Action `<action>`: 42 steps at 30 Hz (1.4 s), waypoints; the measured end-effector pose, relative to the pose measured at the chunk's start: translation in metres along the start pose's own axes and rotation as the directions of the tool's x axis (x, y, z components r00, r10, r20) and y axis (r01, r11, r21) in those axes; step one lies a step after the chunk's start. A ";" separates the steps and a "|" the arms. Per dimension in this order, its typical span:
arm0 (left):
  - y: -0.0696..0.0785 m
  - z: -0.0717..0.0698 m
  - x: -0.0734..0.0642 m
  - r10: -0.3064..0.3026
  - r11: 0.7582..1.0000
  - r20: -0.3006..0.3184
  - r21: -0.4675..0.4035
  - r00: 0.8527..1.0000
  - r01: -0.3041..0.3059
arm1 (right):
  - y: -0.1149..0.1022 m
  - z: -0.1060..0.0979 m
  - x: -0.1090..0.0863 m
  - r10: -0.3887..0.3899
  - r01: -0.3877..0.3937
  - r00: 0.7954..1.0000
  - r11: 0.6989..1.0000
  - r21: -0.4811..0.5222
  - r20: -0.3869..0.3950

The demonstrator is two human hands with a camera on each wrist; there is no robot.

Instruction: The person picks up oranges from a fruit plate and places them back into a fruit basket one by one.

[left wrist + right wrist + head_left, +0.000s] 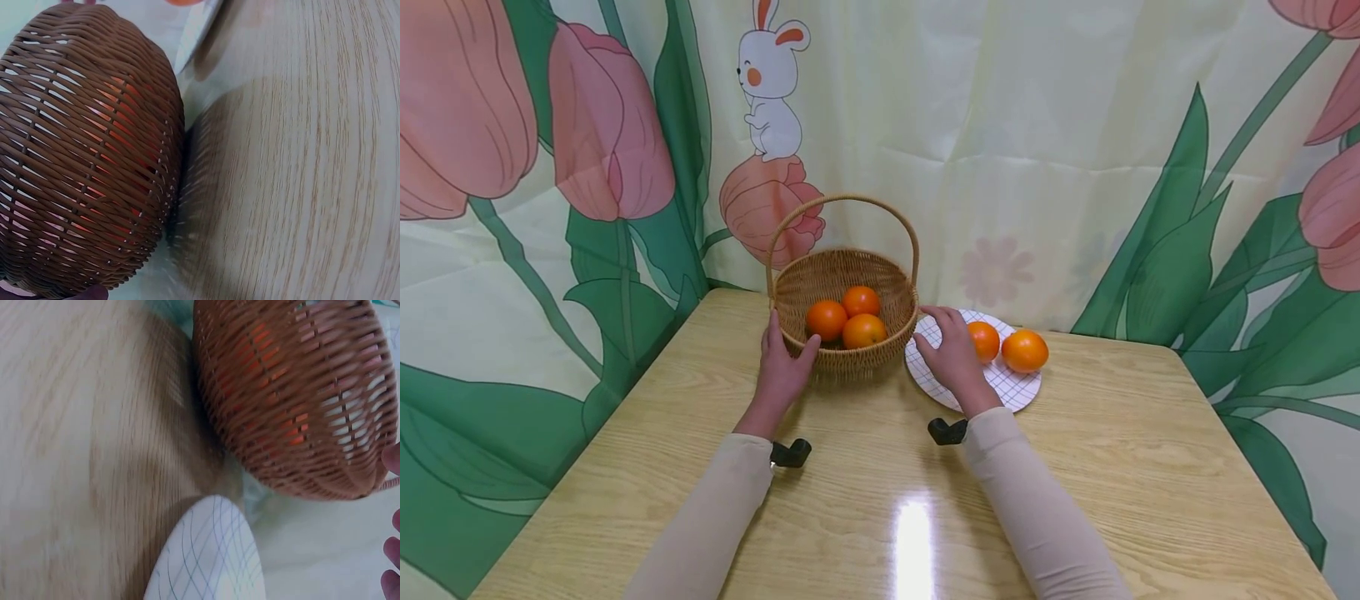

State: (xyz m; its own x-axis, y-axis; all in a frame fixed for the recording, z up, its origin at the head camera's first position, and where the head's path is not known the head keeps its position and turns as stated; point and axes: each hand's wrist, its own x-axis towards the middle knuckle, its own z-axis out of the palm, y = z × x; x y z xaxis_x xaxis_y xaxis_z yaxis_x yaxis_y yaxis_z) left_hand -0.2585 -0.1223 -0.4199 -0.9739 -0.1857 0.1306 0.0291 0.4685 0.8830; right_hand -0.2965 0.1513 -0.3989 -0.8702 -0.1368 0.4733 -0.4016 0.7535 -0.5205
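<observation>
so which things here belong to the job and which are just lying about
Likely part of the job:
wicker basket, between the left hand and right hand
three orange fruits inside it
checked plate and its two fruits, near the right hand

Just setting:
wooden table
printed curtain behind

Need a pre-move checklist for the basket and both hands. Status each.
1. Three oranges inside the basket: ok.
2. Handle upright, no hand on it: ok.
3. Left hand at the basket's left rim: ok.
4. Right hand touching the basket: cannot tell.
5. Basket base flat on the table: cannot tell.
6. Outer orange clear of the plate's rim: not ok, overlaps it in head view.
</observation>
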 end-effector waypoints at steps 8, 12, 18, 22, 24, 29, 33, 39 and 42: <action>0.001 -0.001 -0.001 0.012 1.000 -0.007 0.013 1.000 -0.012 | 0.016 -0.007 0.005 0.046 -0.046 0.999 0.998 -0.040 0.005; 0.001 -0.001 -0.001 0.016 1.000 -0.011 0.024 1.000 -0.016 | 0.022 -0.011 0.008 0.050 -0.050 0.999 0.997 -0.060 0.006; 0.002 -0.002 -0.003 -0.005 1.000 -0.007 0.023 1.000 0.006 | 0.031 -0.015 0.010 0.068 -0.066 0.998 0.992 -0.110 0.014; 0.000 -0.002 -0.003 -0.024 0.999 -0.009 0.027 1.000 0.024 | 0.037 -0.017 0.010 0.096 -0.090 0.994 0.990 -0.106 0.052; 0.000 -0.002 -0.003 -0.016 0.999 -0.009 0.029 1.000 0.016 | 0.041 -0.019 0.011 0.117 -0.109 0.991 0.988 -0.111 0.069; -0.001 -0.001 -0.001 0.022 0.999 -0.015 0.028 1.000 -0.021 | 0.048 -0.021 0.013 0.171 -0.155 0.979 0.977 -0.145 0.109; -0.002 -0.001 -0.001 0.030 0.999 -0.012 0.016 0.999 -0.030 | 0.051 -0.021 0.014 0.211 -0.187 0.967 0.968 -0.166 0.142; -0.003 0.001 0.001 0.028 0.999 -0.019 0.019 0.999 -0.028 | 0.056 -0.023 0.013 0.243 -0.205 0.950 0.959 -0.196 0.197; -0.002 0.001 0.001 0.023 0.999 -0.020 0.023 1.000 -0.022 | 0.058 -0.023 0.014 0.260 -0.213 0.939 0.954 -0.213 0.225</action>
State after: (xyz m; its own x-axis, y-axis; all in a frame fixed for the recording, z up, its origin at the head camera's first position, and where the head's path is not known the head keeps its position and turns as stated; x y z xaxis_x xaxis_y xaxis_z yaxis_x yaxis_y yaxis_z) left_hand -0.2595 -0.1227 -0.4223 -0.9682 -0.1925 0.1596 0.0454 0.4926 0.8691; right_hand -0.3249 0.2082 -0.4060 -0.9858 -0.0770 0.1491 -0.1366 0.8844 -0.4462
